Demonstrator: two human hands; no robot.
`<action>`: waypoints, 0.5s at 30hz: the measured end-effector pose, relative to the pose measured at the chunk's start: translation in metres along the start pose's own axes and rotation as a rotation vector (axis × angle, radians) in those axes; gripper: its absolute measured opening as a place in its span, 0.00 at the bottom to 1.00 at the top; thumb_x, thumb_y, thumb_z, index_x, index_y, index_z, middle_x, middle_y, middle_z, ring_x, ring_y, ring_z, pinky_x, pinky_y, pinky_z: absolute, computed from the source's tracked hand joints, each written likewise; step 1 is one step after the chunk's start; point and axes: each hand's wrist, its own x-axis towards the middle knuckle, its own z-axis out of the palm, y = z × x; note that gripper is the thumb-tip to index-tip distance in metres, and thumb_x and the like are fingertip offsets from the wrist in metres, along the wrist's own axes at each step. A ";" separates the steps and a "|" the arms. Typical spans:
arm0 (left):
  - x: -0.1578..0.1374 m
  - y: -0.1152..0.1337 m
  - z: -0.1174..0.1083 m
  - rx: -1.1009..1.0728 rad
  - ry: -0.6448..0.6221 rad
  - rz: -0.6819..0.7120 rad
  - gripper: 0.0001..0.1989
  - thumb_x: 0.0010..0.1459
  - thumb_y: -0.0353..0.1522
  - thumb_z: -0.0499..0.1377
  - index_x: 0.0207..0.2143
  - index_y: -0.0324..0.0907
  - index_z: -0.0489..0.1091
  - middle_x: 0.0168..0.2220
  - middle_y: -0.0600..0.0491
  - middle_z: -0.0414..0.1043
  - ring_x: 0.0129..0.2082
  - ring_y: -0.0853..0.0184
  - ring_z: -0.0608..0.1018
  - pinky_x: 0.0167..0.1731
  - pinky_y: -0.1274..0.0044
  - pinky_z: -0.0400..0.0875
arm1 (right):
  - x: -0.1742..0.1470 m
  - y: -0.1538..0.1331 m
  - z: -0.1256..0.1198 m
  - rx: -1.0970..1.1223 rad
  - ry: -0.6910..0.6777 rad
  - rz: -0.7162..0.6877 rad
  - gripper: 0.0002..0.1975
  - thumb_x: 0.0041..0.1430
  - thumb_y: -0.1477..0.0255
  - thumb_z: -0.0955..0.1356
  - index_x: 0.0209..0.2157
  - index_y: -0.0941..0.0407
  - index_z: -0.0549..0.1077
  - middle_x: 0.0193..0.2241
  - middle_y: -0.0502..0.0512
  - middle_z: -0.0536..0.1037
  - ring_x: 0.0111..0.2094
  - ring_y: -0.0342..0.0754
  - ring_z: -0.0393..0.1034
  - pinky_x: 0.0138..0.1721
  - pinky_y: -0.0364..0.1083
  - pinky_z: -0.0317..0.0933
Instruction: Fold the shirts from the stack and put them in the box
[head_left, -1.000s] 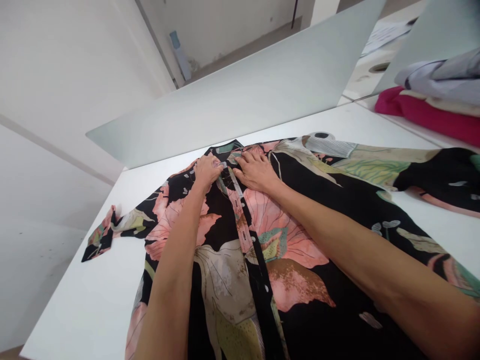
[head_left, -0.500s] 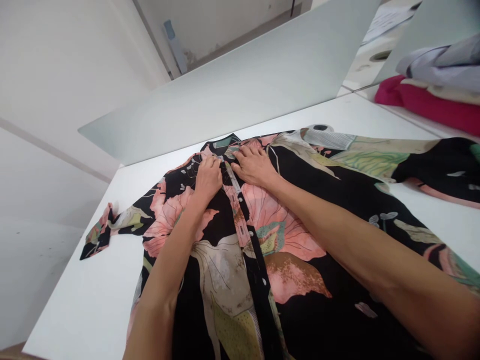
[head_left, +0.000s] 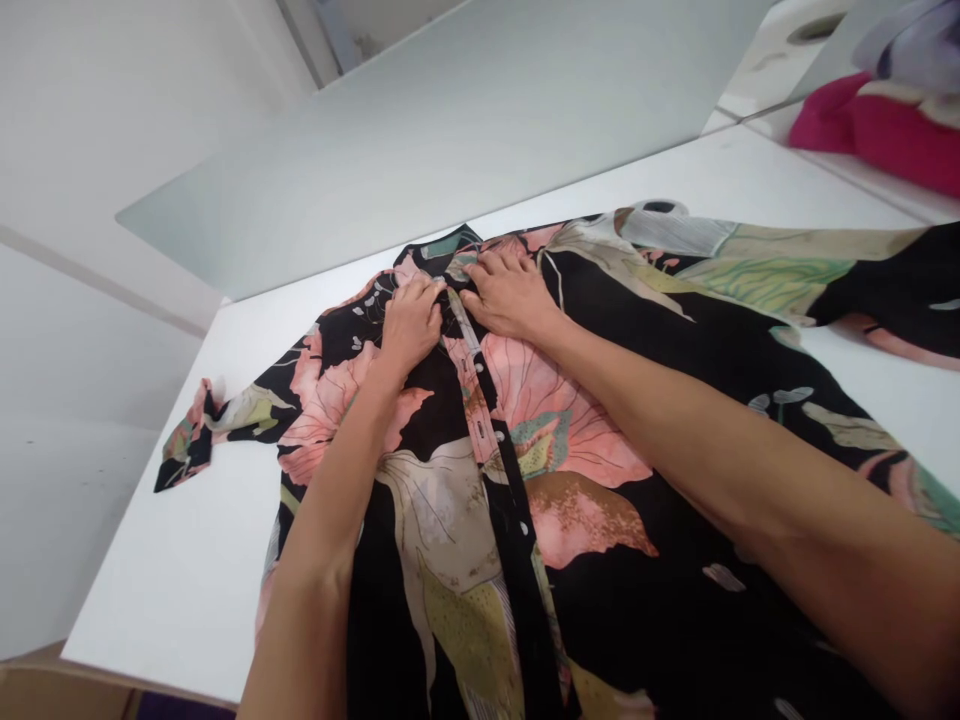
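A black shirt [head_left: 442,530] with a large pink, beige and green floral print lies spread front side up, collar away from me. Its button placket runs down the middle, unfastened in the part that shows, with buttonholes on the left edge and white buttons on the right. My left hand [head_left: 411,322] is closed, its fingers curled on the left front edge just under the collar [head_left: 448,245]. Beside it, my right hand [head_left: 514,292] rests flat on the right front below the collar, fingers spread. Both sleeves stretch outward; the left cuff is folded over.
The shirt lies on a white table [head_left: 150,590]. A pale upright panel [head_left: 450,130] borders the table's far side. Folded magenta cloth [head_left: 892,130] and greyish cloth [head_left: 911,50] are stacked at the upper right. Part of a cardboard box [head_left: 60,690] shows at the lower left.
The camera view has tilted downward, so shirt and hands sit higher in the picture. Both hands stay at nearly the same places near the collar.
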 end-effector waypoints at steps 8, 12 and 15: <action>0.004 0.001 0.004 -0.077 0.025 -0.101 0.21 0.71 0.37 0.53 0.63 0.48 0.71 0.67 0.47 0.69 0.67 0.52 0.67 0.64 0.62 0.62 | 0.001 0.001 0.000 0.012 -0.011 0.010 0.29 0.73 0.61 0.57 0.66 0.62 0.68 0.67 0.70 0.66 0.64 0.68 0.60 0.64 0.65 0.51; 0.002 0.008 0.004 -0.061 0.049 -0.167 0.21 0.71 0.38 0.53 0.62 0.50 0.72 0.67 0.48 0.69 0.64 0.52 0.70 0.61 0.62 0.65 | 0.000 0.000 0.002 0.007 0.001 0.011 0.28 0.72 0.62 0.58 0.65 0.60 0.69 0.66 0.70 0.67 0.64 0.68 0.60 0.63 0.65 0.52; 0.000 0.011 0.006 -0.054 0.058 -0.160 0.21 0.71 0.38 0.52 0.63 0.50 0.72 0.67 0.49 0.70 0.64 0.52 0.70 0.60 0.62 0.66 | 0.002 0.001 0.003 0.019 0.018 0.015 0.27 0.71 0.63 0.59 0.65 0.60 0.69 0.64 0.70 0.70 0.63 0.68 0.62 0.63 0.65 0.55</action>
